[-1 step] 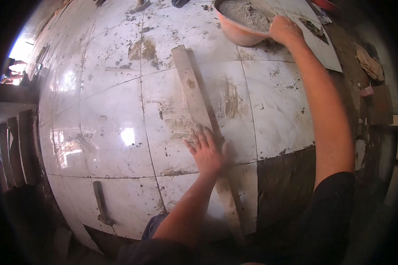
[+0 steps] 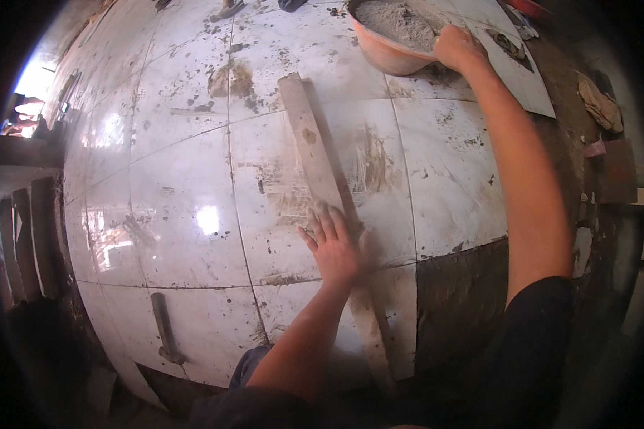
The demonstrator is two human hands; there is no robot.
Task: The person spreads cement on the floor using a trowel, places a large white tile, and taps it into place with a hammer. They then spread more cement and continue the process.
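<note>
My left hand lies flat with its fingers spread, pressed on a long, straight wooden board that runs lengthwise across the white tiles. Part of the board is hidden under that hand and wrist. At the upper right, my right arm reaches out to an orange basin filled with grey powder. My right hand is closed at the basin's right rim, and its fingertips are partly hidden.
Glossy white floor tiles carry smears and crumbs of mortar. A hammer rests at the lower left. Untiled dark ground begins right of the board's near end. Debris and a brownish crumpled piece lie along the right side.
</note>
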